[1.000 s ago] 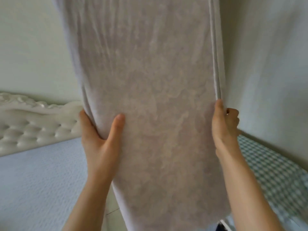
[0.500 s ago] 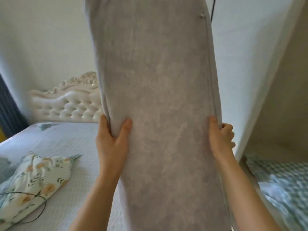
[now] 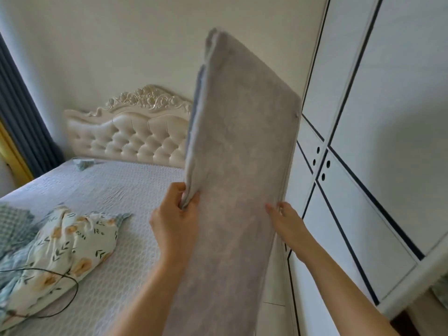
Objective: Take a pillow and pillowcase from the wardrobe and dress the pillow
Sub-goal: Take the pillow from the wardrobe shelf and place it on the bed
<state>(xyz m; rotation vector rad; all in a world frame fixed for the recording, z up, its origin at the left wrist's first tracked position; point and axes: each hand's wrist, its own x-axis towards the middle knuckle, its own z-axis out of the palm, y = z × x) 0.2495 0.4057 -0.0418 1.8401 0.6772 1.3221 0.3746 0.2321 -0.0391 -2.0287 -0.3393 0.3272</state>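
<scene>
A long grey pillow (image 3: 237, 170) stands upright in the air in front of me, tilted slightly left at the top. My left hand (image 3: 175, 220) pinches its left edge, thumb in front and fingers behind. On the pillow's right edge rests my right hand (image 3: 286, 220), fingers curled behind it. A floral pillowcase (image 3: 60, 248) lies crumpled on the bed (image 3: 116, 197) at the lower left. The white wardrobe (image 3: 368, 141) with black lines fills the right side, its doors closed.
A cream tufted headboard (image 3: 128, 134) stands against the back wall. A dark blue curtain (image 3: 21, 117) hangs at far left. A thin black cable (image 3: 70, 289) loops over the floral fabric. Checked green cloth (image 3: 12, 224) lies at the left edge.
The view has swung left and away from the wardrobe toward the bed. The pillow has dropped lower and its top edge now shows. Both hands keep their hold on its sides.
</scene>
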